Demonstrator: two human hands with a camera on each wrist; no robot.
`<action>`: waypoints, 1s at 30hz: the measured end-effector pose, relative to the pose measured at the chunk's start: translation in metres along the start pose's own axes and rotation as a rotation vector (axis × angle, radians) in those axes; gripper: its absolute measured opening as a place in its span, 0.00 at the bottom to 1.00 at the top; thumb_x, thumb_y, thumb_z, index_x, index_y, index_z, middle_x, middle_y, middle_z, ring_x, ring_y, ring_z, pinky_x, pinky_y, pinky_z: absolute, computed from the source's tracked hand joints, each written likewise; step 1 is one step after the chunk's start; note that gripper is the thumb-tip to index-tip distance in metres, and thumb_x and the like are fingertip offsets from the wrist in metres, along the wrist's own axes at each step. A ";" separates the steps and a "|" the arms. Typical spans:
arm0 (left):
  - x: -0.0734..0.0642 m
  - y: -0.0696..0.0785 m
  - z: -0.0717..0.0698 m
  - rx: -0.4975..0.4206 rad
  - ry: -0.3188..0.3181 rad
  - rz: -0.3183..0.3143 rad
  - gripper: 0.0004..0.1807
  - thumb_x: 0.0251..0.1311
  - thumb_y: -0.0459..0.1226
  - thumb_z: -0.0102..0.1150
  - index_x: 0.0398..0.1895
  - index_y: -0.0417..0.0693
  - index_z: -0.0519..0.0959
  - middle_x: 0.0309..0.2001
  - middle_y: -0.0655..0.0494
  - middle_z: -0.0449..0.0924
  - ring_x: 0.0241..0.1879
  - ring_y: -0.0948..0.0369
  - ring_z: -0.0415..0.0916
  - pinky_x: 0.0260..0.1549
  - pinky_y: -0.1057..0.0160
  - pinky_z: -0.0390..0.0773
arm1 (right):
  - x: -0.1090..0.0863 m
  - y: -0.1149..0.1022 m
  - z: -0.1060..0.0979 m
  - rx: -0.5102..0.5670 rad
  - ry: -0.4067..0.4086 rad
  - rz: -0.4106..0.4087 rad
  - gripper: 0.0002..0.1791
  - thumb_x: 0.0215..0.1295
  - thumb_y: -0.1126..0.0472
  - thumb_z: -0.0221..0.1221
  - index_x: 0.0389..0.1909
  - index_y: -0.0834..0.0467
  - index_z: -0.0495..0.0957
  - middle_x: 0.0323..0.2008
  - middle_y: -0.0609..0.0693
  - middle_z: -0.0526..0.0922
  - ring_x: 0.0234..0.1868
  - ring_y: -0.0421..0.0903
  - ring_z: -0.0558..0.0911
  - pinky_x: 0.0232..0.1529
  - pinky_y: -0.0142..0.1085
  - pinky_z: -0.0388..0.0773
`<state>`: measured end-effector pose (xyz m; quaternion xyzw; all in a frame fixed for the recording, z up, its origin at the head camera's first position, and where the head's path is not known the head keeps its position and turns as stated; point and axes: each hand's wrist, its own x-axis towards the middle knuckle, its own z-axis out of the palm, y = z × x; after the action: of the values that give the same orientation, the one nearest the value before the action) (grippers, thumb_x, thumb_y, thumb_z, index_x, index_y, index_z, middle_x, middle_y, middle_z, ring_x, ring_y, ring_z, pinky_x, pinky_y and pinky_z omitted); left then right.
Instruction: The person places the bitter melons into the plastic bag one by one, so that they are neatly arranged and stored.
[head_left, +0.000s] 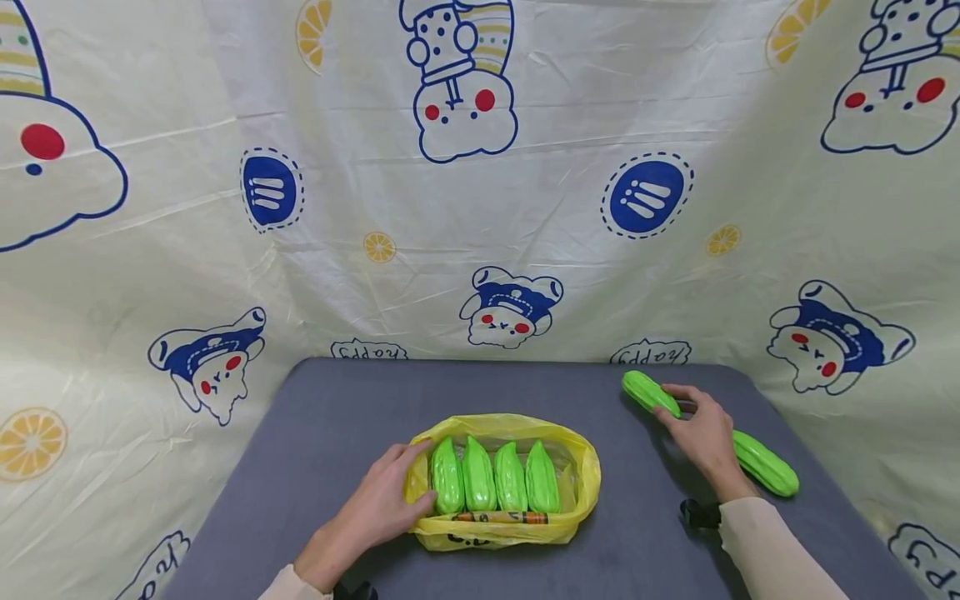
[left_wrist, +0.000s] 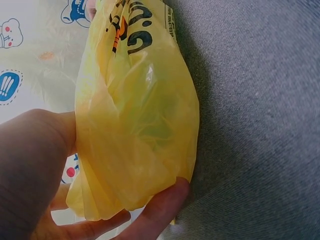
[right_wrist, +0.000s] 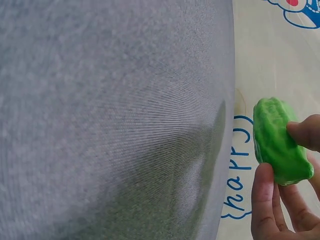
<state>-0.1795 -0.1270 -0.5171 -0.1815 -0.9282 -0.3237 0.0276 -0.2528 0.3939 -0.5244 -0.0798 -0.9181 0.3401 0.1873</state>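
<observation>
An upright yellow plastic bag (head_left: 588,475) with its mouth spread wide stands on the table. Inside it, several bright green, ridged bitter melons (head_left: 478,475) lie side by side, pointed ends away from me. My left hand (head_left: 384,496) holds the bag's left end, its fingers around the plastic (left_wrist: 140,125) in the left wrist view. At the right, my right hand (head_left: 699,427) grips another green bitter melon (head_left: 647,392) between thumb and fingers. This bitter melon (right_wrist: 280,140) is raised off the table in the right wrist view. One more bitter melon (head_left: 767,465) is partly hidden behind my right wrist.
A dark grey cloth-covered table (head_left: 352,408) lies under everything. Behind it hangs a pale curtain (head_left: 337,275) printed with bears, orange slices and lettering. Orange and black print (head_left: 501,517) marks the bag's near side.
</observation>
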 end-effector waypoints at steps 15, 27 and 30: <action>0.001 0.001 0.000 0.002 -0.007 -0.010 0.41 0.66 0.40 0.79 0.84 0.46 0.79 0.68 0.40 0.85 0.67 0.40 0.85 0.65 0.34 0.86 | -0.007 -0.007 -0.001 0.017 -0.004 0.006 0.29 0.81 0.56 0.73 0.77 0.60 0.83 0.76 0.73 0.77 0.71 0.77 0.85 0.65 0.69 0.85; 0.002 0.001 0.000 0.001 -0.004 0.001 0.42 0.66 0.40 0.79 0.84 0.45 0.79 0.67 0.39 0.85 0.66 0.40 0.86 0.64 0.35 0.87 | -0.011 -0.016 -0.001 0.034 0.003 -0.033 0.28 0.82 0.55 0.73 0.77 0.58 0.83 0.73 0.71 0.79 0.71 0.77 0.86 0.64 0.69 0.87; 0.002 0.001 0.000 0.000 -0.011 -0.008 0.42 0.66 0.40 0.79 0.84 0.45 0.78 0.67 0.39 0.85 0.66 0.41 0.86 0.64 0.36 0.87 | -0.013 -0.018 -0.001 0.037 0.003 -0.048 0.28 0.82 0.55 0.72 0.77 0.58 0.83 0.72 0.71 0.79 0.71 0.78 0.86 0.63 0.69 0.88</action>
<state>-0.1808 -0.1256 -0.5168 -0.1798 -0.9290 -0.3229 0.0211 -0.2409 0.3768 -0.5159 -0.0550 -0.9129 0.3525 0.1982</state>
